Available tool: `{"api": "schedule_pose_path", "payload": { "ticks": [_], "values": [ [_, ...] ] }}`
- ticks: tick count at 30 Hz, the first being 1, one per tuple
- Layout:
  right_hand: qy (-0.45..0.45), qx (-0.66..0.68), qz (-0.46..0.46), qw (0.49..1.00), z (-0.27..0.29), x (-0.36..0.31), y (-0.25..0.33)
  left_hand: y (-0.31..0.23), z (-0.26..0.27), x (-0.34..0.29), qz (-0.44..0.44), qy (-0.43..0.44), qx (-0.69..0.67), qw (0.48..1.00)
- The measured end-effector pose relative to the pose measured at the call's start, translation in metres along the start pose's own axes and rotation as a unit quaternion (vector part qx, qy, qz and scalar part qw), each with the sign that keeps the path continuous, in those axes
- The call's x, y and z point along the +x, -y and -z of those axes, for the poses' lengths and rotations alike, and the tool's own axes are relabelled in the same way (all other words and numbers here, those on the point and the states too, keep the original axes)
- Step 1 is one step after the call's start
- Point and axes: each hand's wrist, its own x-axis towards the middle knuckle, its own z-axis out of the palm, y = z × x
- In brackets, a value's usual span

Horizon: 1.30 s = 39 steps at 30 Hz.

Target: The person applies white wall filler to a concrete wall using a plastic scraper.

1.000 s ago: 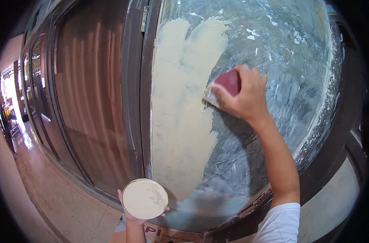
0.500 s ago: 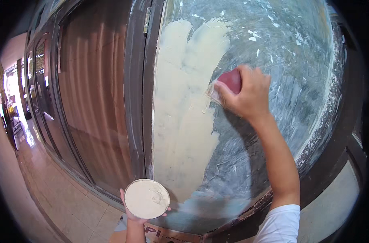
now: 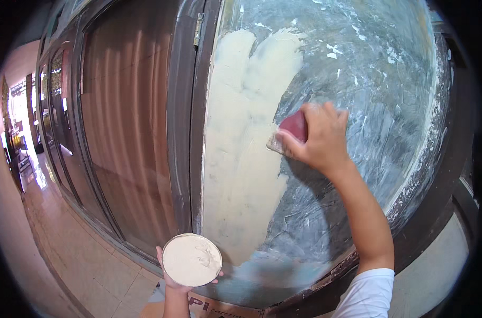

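My right hand [image 3: 326, 135] grips a dark red putty spreader [image 3: 295, 126], its pale, putty-smeared edge held against the wall along the right border of the cream putty [image 3: 241, 159]. My left hand [image 3: 169, 278] supports a round bowl [image 3: 221, 259] from beneath, low in front of the wall. Cream putty [image 3: 190, 262] fills the bowl almost to the rim, scooped and rough on its right side. Right of the coated strip, the bare grey-blue wall [image 3: 368, 116] shows white flecks and streaks.
A dark wooden frame [image 3: 185, 132] with a metal hinge [image 3: 198, 29] borders the wall on the left, beside glass with a brown curtain [image 3: 130, 127]. Tiled floor [image 3: 87, 265] and a printed sheet [image 3: 228, 309] lie below. Dark trim [image 3: 426, 222] edges the right side.
My right hand has moved down and slightly left along the wall with the spreader. The left hand and bowl stay in place. The view has shifted slightly.
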Motion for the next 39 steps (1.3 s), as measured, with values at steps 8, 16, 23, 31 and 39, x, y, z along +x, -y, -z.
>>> {"api": "schedule_pose_path", "payload": {
  "ticks": [8,16,23,31,39],
  "values": [
    [-0.055,0.011,-0.034,0.998,0.009,0.014,-0.007,-0.001,-0.004,-0.002,-0.012,0.016,-0.002,1.0],
    [-0.07,-0.037,-0.072,0.994,0.01,0.024,-0.017,-0.006,0.004,-0.008,-0.013,-0.003,0.029,0.999],
    [-0.092,-0.101,-0.1,0.986,0.006,0.032,-0.021,-0.004,-0.002,-0.003,-0.009,-0.002,0.013,1.0],
    [-0.053,-0.065,-0.009,0.996,-0.003,0.01,-0.011,-0.011,0.001,-0.006,-0.01,-0.01,0.029,0.999],
    [0.063,0.056,0.052,0.995,-0.001,-0.017,0.012,-0.007,0.001,-0.009,-0.016,-0.019,0.049,0.999]
  ]
}}
